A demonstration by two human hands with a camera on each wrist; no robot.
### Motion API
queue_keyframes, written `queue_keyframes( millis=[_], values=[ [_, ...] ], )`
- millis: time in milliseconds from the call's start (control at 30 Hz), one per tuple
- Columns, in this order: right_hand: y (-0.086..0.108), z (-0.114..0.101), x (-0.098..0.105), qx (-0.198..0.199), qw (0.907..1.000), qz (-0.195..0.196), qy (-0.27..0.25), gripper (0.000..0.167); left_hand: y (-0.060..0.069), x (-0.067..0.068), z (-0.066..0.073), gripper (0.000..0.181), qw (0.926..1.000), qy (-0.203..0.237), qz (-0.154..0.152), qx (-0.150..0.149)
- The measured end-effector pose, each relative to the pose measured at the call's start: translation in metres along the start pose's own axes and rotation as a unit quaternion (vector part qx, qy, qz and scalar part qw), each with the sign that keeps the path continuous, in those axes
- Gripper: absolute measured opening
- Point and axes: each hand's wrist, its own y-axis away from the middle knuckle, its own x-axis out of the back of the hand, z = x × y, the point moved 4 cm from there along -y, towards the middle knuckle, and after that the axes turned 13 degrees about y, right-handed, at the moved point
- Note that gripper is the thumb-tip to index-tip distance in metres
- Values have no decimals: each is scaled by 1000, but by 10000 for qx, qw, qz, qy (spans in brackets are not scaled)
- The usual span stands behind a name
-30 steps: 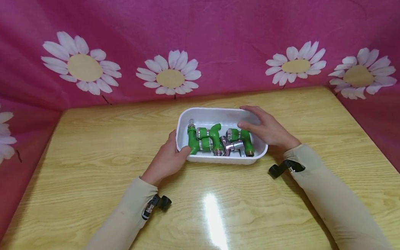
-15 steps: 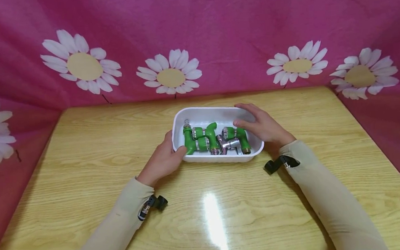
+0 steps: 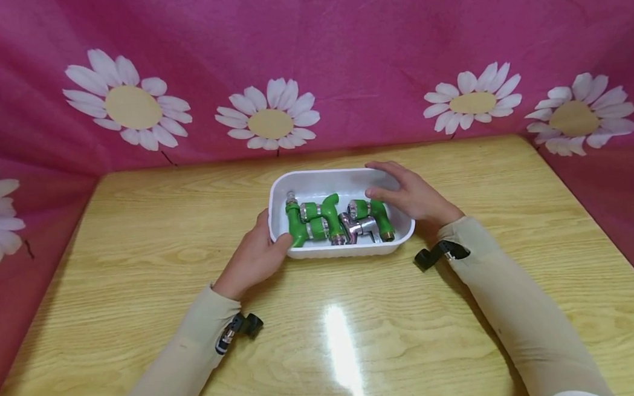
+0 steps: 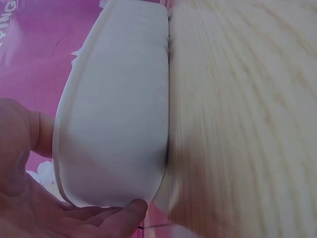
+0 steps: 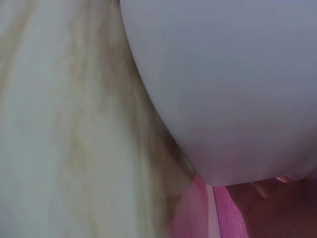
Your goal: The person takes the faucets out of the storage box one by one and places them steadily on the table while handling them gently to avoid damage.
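A white plastic tub (image 3: 347, 251) is at the middle of the table, its base against or very near the wood. Inside it lie a green tap (image 3: 295, 225) at the left, a second green tap (image 3: 331, 214) beside it, a chrome tap (image 3: 365, 226), and another green tap (image 3: 382, 218) at the right. My left hand (image 3: 254, 255) grips the tub's left end, thumb over the rim; in the left wrist view its fingers (image 4: 124, 218) press the outer wall. My right hand (image 3: 417, 199) holds the right end, its thumb inside the rim and its other fingers partly hidden.
The wooden table (image 3: 134, 245) spreads on all sides of the tub, with a bright light reflection near the front. A pink cloth (image 3: 363, 56) printed with daisies closes off the back and sides. Wrist cameras hang under both beige sleeves.
The tub has slid a little to the left, with the taps in it. Both hands have moved along with it, keeping their grip.
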Motion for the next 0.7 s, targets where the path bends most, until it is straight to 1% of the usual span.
queue_keyframes(
  millis=[167, 433, 700],
  values=[
    [-3, -1, 0, 111, 9999, 32, -1, 72, 0, 1, 0, 77, 10000, 21, 26, -60],
    [-6, -2, 0, 101, 9999, 73, 25, 72, 0, 2, 0, 76, 10000, 20, 82, -43],
    [-7, -2, -2, 18, 9998, 144, -98, 71, 0, 3, -2, 76, 9999, -67, 103, -18]
  ],
)
